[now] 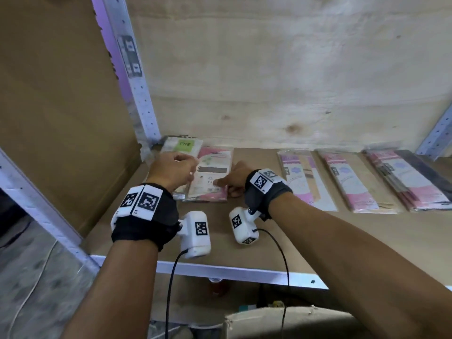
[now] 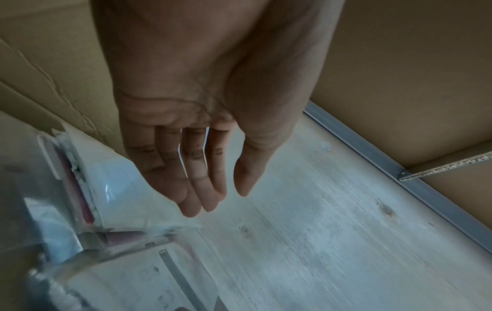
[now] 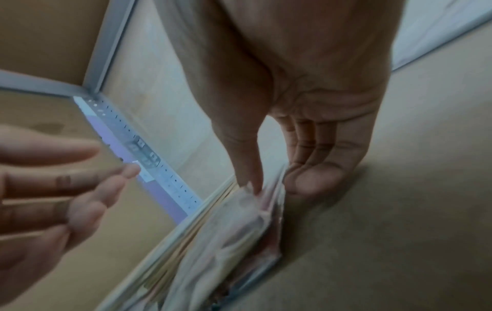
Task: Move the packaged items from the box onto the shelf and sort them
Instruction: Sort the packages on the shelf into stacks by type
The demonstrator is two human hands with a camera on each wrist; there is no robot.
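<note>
A stack of pink packaged items (image 1: 211, 173) lies at the left of the brown shelf board (image 1: 220, 236), partly over a green-labelled pack (image 1: 182, 146) in the back corner. My right hand (image 1: 226, 183) grips the stack's right edge. In the right wrist view the thumb lies on top of the stack (image 3: 226, 242) and the fingers (image 3: 314, 178) curl against its side. My left hand (image 1: 188, 168) hovers just above the stack's left side. In the left wrist view the left hand (image 2: 213, 200) is empty, with straight relaxed fingers over the packs (image 2: 106, 200).
Three rows of pink packs lie to the right: (image 1: 303, 177), (image 1: 352, 182), (image 1: 411, 182). A perforated metal upright (image 1: 132, 77) and a cardboard side panel (image 1: 61, 106) close the left side; plywood backs the shelf. A box (image 1: 281, 321) sits below the metal front rail (image 1: 220, 267).
</note>
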